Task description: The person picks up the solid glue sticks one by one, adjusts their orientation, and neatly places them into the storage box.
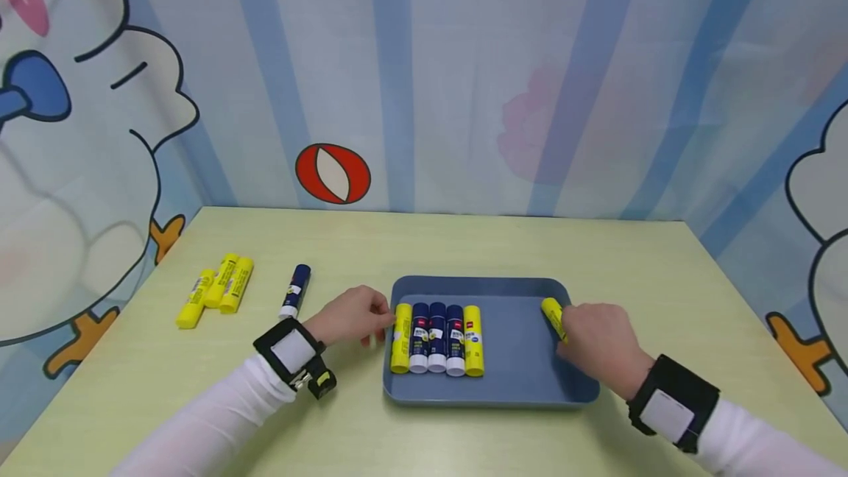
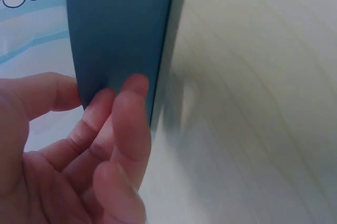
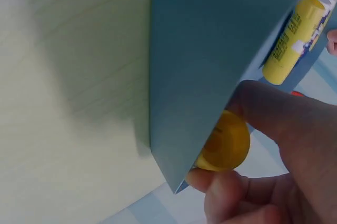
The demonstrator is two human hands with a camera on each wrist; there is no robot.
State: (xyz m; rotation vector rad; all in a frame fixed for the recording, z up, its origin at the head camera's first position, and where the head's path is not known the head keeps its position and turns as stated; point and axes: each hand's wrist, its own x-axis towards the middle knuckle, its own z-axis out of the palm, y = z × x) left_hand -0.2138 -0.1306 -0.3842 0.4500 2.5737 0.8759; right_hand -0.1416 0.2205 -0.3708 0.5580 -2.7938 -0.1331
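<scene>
My right hand (image 1: 603,341) pinches a yellow glue stick (image 1: 553,317) at the right end of the blue-grey tray (image 1: 517,389). In the right wrist view the round end of this yellow glue stick (image 3: 226,142) shows between thumb and fingers, just inside the tray wall. My left hand (image 1: 353,315) grips the tray's left edge, with fingers against the outer wall (image 2: 118,29) and thumb at the rim. Inside the tray, a yellow glue stick (image 1: 400,338), several dark blue glue sticks with white ends (image 1: 437,337) and another yellow glue stick (image 1: 473,341) stand side by side in a row.
Left of the tray, one dark blue glue stick (image 1: 295,291) lies on the pale table (image 1: 318,234). Farther left is a group of yellow glue sticks (image 1: 221,285). A patterned curtain (image 1: 450,79) rises behind the table's back edge.
</scene>
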